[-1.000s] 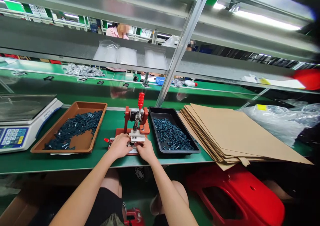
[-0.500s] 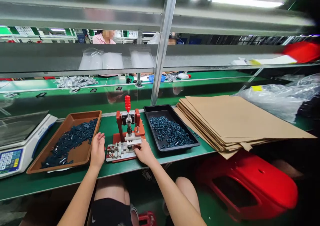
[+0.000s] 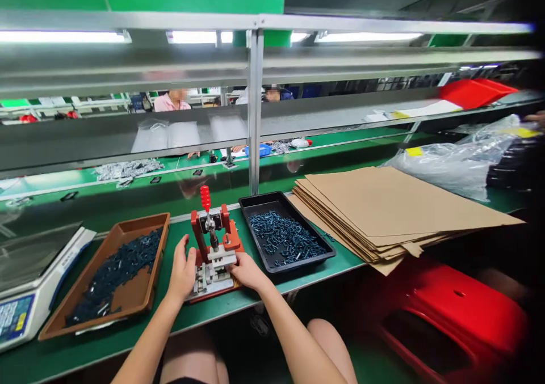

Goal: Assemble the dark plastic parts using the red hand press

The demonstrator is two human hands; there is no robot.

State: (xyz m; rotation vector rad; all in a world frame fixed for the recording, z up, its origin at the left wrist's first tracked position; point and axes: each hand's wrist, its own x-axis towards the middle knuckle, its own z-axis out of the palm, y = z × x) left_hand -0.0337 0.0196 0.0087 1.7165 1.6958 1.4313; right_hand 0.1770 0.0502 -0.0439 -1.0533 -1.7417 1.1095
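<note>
A toggle clamp fixture (image 3: 213,253) with a red upright handle, red-orange posts and a metal bed stands on the green bench in front of me. My left hand (image 3: 183,270) is at the fixture's left side, its fingers apart and nothing visible in them. At the right side of the metal block, my right hand (image 3: 249,271) has its fingers bent in against the fixture; the fingertips are partly hidden, and what they pinch cannot be made out. To the left, a brown tray (image 3: 159,270) holds many small dark pieces. On the right, a black tray (image 3: 272,266) contains small dark blue pin-like pieces.
A digital scale (image 3: 51,282) stands at the far left. Brown cardboard sheets (image 3: 404,202) are stacked to the right, with clear plastic bags (image 3: 451,157) behind. A metal post (image 3: 255,117) rises behind the fixture. A red stool (image 3: 464,304) is below right. Other people sit beyond the shelf.
My left hand has moved right, from beside the brown tray to the fixture's left end. My right hand stays at the block. The camera view has tilted up and shifted.
</note>
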